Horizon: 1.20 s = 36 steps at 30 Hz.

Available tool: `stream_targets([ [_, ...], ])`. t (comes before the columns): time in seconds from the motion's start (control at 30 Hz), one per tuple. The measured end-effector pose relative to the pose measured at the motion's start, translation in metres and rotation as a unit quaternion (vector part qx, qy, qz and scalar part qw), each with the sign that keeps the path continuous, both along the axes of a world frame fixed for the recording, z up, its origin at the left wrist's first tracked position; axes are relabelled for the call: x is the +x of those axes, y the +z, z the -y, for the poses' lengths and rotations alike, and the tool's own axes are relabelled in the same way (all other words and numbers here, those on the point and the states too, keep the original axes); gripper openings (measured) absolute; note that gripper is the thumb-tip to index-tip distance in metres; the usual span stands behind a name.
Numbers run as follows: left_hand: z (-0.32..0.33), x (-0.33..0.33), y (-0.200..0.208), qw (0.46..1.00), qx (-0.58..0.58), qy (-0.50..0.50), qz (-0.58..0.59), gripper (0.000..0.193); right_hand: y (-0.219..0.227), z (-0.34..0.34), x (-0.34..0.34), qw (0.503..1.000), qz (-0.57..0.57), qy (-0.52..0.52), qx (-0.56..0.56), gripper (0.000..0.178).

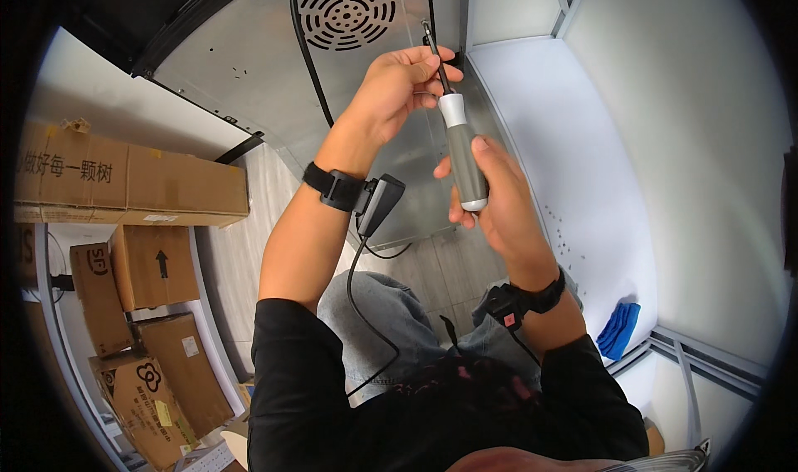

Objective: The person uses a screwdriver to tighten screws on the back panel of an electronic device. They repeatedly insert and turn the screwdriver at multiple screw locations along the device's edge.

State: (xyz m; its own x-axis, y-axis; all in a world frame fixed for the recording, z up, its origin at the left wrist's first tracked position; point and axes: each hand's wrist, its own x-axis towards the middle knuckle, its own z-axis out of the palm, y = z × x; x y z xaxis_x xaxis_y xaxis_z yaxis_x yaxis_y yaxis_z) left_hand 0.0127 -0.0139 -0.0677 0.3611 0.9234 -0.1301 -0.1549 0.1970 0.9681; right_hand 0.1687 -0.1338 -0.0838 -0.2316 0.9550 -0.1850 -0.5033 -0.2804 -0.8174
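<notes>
A screwdriver [467,164] with a grey and white handle points away from me, its tip at a small screw on a bare metal panel [241,64]. My right hand [503,193] is wrapped round the handle. Farther up, the fingers of my left hand [406,85] pinch the dark shaft close to the panel. The panel has a round slotted vent [347,13] left of the tip, and a black cable [309,64] runs down across it. Whether the tip sits fully in the screw head is too small to tell.
Several small loose pieces [559,231] and a blue cloth [618,331] lie on a white surface [594,156] at right. Cardboard boxes [158,172] are stacked at left. A cable [356,306] hangs from the device on my left wrist.
</notes>
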Motion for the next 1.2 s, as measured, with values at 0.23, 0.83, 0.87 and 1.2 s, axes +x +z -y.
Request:
stream_targets([
  [0.23,-0.004,0.007,-0.004,1.000,-0.009,0.020,0.003,0.018,-0.005,-0.002,0.001,0.995,0.077,-0.061,0.017,0.033],
  [0.83,-0.004,0.003,0.003,0.997,-0.006,0.025,0.071,0.021,0.004,-0.005,0.009,0.999,-0.042,0.015,-0.013,0.038],
  [0.87,-0.003,0.004,0.009,0.997,-0.005,0.029,0.072,0.022,0.003,-0.006,0.011,0.995,-0.095,0.034,-0.014,0.039],
  [1.2,-0.009,0.003,0.005,0.998,0.003,0.057,0.012,0.027,0.000,0.000,-0.002,0.992,0.082,-0.078,0.046,0.036],
])
